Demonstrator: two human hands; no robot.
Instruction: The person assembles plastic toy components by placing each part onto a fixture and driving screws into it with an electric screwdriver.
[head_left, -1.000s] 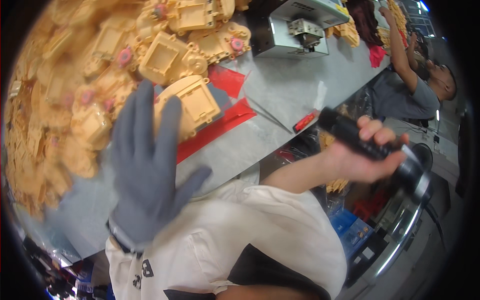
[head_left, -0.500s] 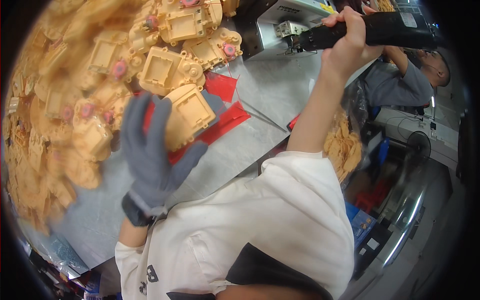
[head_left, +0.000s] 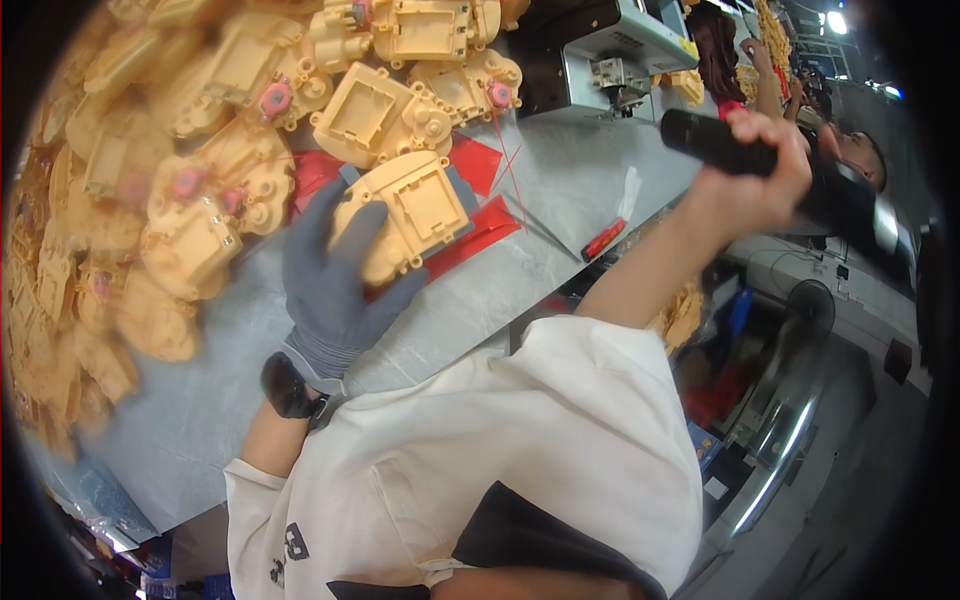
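My left hand (head_left: pixel 345 265), in a grey glove, holds the left edge of a yellow plastic housing (head_left: pixel 425 205), one finger bent over its top. The housing lies with its square recess facing up, on a grey block (head_left: pixel 463 196) with red sheeting around it; the glove hides its left part. My bare right hand (head_left: pixel 760 165) is wrapped round a black electric screwdriver (head_left: pixel 715 143), raised over the table's right side. The screwdriver's narrower end points left; its far end is blurred.
Many more yellow housings (head_left: pixel 365 115), some with pink parts, are heaped on the left and far side. A metal box-shaped machine (head_left: pixel 625 50) stands at the back. Near the table edge lies a red-handled tool (head_left: pixel 603 240). Another person (head_left: pixel 862 155) is at the far right.
My right hand has drawn the screwdriver away from the machine, to the right and nearer. My left hand's spread fingers have closed onto the housing.
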